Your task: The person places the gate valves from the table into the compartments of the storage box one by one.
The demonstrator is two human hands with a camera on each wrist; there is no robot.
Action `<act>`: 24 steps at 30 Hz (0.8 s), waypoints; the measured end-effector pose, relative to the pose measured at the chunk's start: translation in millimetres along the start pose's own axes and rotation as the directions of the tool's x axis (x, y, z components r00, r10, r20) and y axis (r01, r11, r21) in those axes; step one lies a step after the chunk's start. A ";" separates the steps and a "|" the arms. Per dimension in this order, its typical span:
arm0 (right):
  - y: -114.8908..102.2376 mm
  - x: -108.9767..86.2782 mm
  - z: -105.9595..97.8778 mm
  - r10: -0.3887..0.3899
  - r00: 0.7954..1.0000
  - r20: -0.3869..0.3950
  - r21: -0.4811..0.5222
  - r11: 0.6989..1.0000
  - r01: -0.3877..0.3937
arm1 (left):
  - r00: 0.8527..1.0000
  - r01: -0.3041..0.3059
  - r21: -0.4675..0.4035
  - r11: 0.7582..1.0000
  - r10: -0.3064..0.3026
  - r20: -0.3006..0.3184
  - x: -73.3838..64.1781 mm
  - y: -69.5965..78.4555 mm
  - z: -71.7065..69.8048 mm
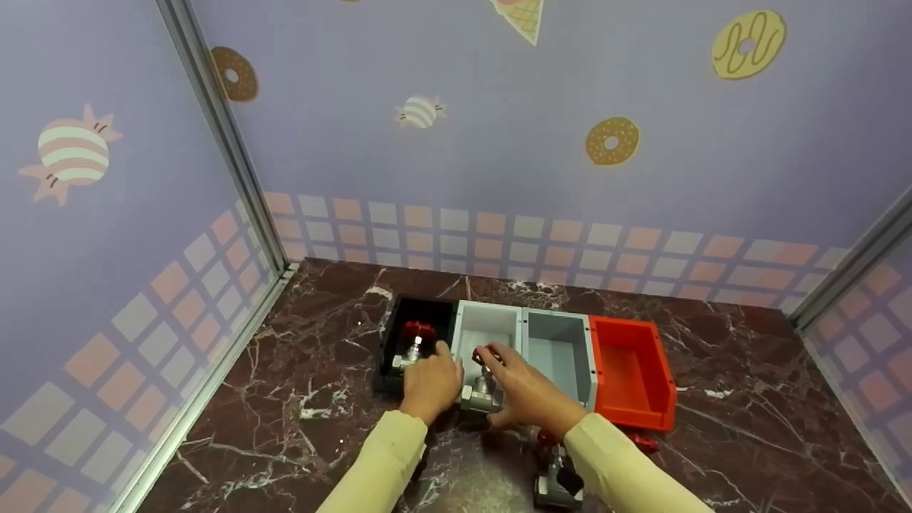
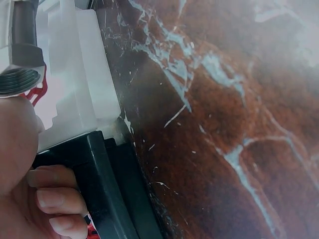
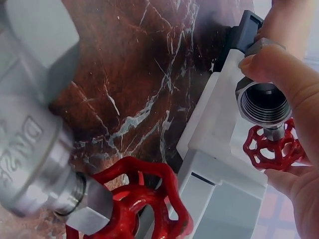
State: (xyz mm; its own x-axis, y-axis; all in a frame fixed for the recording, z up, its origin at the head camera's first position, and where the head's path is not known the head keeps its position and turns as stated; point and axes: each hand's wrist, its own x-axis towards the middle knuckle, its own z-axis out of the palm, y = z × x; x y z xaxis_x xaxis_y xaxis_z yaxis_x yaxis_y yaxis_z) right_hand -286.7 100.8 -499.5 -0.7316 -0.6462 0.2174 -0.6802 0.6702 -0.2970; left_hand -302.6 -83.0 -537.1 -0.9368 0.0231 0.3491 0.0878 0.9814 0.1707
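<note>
My right hand grips a metal valve with a red handwheel, thumb on the body and fingers at the wheel. That valve overlaps the front of the white bin, its threaded opening showing in the right wrist view. My left hand is close beside it, over the front right corner of the black bin. In the left wrist view its fingers are loosely curled, with nothing visible in them. Another valve with a red handwheel lies inside the black bin.
Right of the white bin stand a grey bin and a red bin, side by side. A further valve stands on the marble table below my right forearm, and a red part shows by the red bin. Panel walls enclose the table.
</note>
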 end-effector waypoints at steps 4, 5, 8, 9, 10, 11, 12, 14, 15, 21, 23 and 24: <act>2.2 2.1 0.0 -0.001 1.000 -0.008 -0.007 1.000 0.001 | 1.000 0.002 0.011 1.000 -0.002 0.015 0.6 0.8 -0.6; 2.7 2.7 -0.1 -0.001 1.000 -0.006 -0.011 1.000 0.001 | 1.000 0.004 0.011 1.000 -0.004 0.025 0.9 1.0 -0.9; 3.6 4.2 -0.6 -0.004 1.000 -0.002 -0.020 1.000 0.004 | 0.998 0.010 0.009 1.000 -0.010 0.062 1.8 1.4 -1.7; 4.0 4.8 -0.7 -0.006 1.000 -0.002 -0.024 1.000 0.006 | 0.997 0.013 0.007 1.000 -0.013 0.074 2.0 1.5 -2.1; 4.3 5.4 -0.7 -0.010 1.000 -0.003 -0.027 1.000 0.010 | 0.996 0.016 0.007 1.000 -0.017 0.084 2.2 1.6 -2.5; 4.7 6.0 -0.7 -0.013 1.000 -0.003 -0.029 0.999 0.013 | 0.996 0.020 0.005 1.000 -0.020 0.090 2.2 1.6 -2.9; 5.0 6.4 -0.7 -0.014 1.000 -0.004 -0.028 1.000 0.014 | 0.995 0.021 0.003 1.000 -0.021 0.092 2.2 1.6 -3.0; 6.3 7.8 -0.2 -0.019 1.000 -0.010 -0.027 0.999 0.019 | 0.996 0.022 0.000 1.000 -0.022 0.090 2.0 1.5 -2.7; 6.9 8.4 -0.1 -0.022 1.000 -0.015 -0.028 0.999 0.022 | 0.996 0.021 0.000 1.000 -0.020 0.088 1.9 1.4 -2.6; 11.6 12.3 0.7 -0.035 0.999 -0.020 -0.044 0.998 0.035 | 0.997 0.015 -0.013 1.000 -0.014 0.075 1.2 1.0 -1.9; 12.8 13.7 0.7 -0.032 0.999 -0.014 -0.049 0.998 0.032 | 0.997 0.015 -0.017 1.000 -0.014 0.073 1.2 1.0 -1.9; 13.2 14.3 0.5 -0.030 0.999 -0.013 -0.048 0.998 0.029 | 0.997 0.015 -0.018 1.000 -0.013 0.073 1.2 0.9 -1.8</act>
State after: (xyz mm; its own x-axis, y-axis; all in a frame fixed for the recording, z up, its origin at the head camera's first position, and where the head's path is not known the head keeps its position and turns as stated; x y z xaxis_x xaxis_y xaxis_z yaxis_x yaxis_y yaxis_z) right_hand -306.1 100.2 -500.8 -0.7116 -0.6611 0.2379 -0.7026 0.6680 -0.2452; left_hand -303.1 -82.4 -534.9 -0.9600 0.0239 0.2788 0.0803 0.9780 0.1926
